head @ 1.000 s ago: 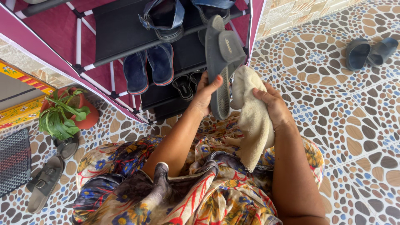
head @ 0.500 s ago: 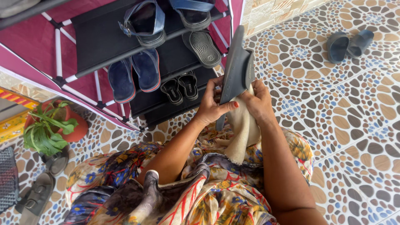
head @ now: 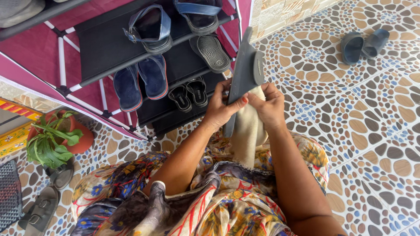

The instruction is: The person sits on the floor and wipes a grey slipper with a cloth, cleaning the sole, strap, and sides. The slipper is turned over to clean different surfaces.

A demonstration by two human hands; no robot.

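A dark grey slide sandal [head: 245, 72] stands on end in front of me, toe pointing up, its strap facing right. My left hand [head: 221, 107] grips its lower left edge, thumb across the top face. My right hand [head: 269, 107] holds a cream cloth [head: 247, 131] pressed against the sandal's lower part; the cloth hangs down over my flowered dress. The heel of the sandal is hidden behind my hands.
A maroon shoe rack [head: 65, 48] with black shelves stands at the upper left, holding blue sandals [head: 140, 81], small black sandals [head: 189, 94] and a grey sole [head: 211, 51]. Two dark slides [head: 363, 43] lie on the patterned tile at upper right. A potted plant [head: 54, 140] and brown sandals [head: 41, 209] sit at left.
The sandal has turned from sole facing me to strap side out. My right hand has moved with the cloth from beside the sandal onto its lower part. The view has shifted a little.
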